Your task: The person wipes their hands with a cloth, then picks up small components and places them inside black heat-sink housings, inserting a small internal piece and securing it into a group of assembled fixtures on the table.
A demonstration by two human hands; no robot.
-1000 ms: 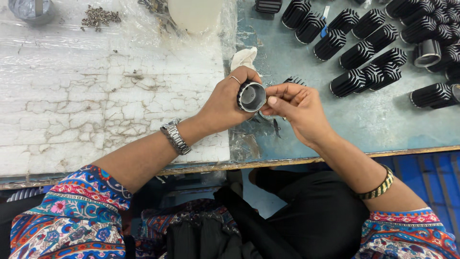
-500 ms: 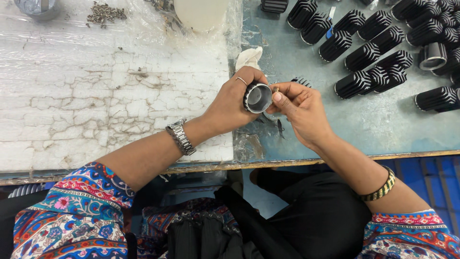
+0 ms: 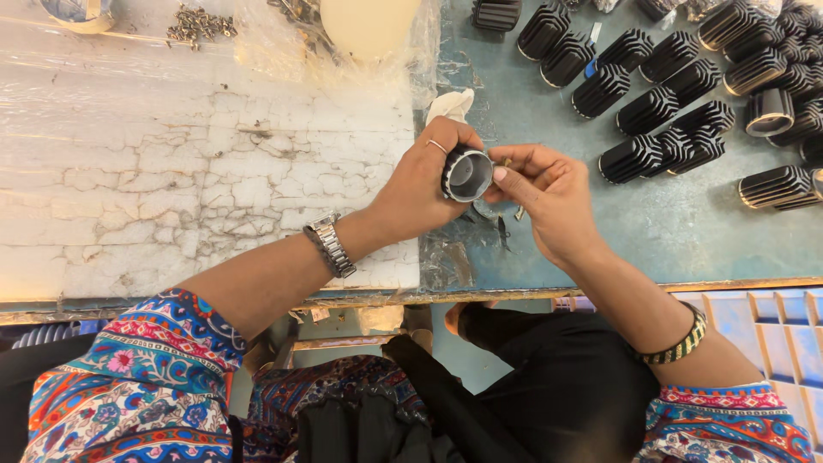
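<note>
The finned black housing (image 3: 465, 173) is gripped in the left hand (image 3: 426, 184); the right hand (image 3: 549, 193) is pinched at its rim. With a loosened grip, it could be dropped onto the tabletop (image 3: 549, 249).

A workshop: rows of black finned housings (image 3: 651, 107) and loose screws (image 3: 199, 24) on a worn workbench (image 3: 686, 231)

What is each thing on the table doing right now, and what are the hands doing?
Left hand: closed around the finned black cylinder, open end facing up.
Right hand: fingertips at the cylinder's rim.
Loose black cylinders: lying on their sides on the blue table.
Small metal parts: heaped.
</note>
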